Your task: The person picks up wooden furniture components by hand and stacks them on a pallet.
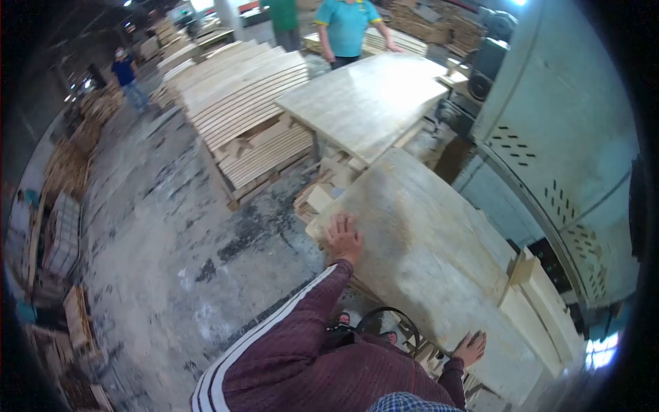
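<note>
My left hand [343,239] rests with fingers spread on the near-left edge of a worn, stained worktable [425,240]. Farther right, my right hand [470,348] lies on the front edge of the same worktable, its fingers extended. Neither hand holds anything. Beyond the worktable's far end lies a large pale wooden panel [371,96]. A person in a turquoise shirt [347,27] stands behind that panel, one hand at its far edge. On the right part of the worktable sits a long wooden fence-like block [535,302].
Stacked wooden panels [240,89] stand on a pallet to the left. A large green-grey machine housing [563,137] rises at the right. A dark handwheel [388,312] is close to my body. Another person [125,74] stands far left on the dusty floor [158,240].
</note>
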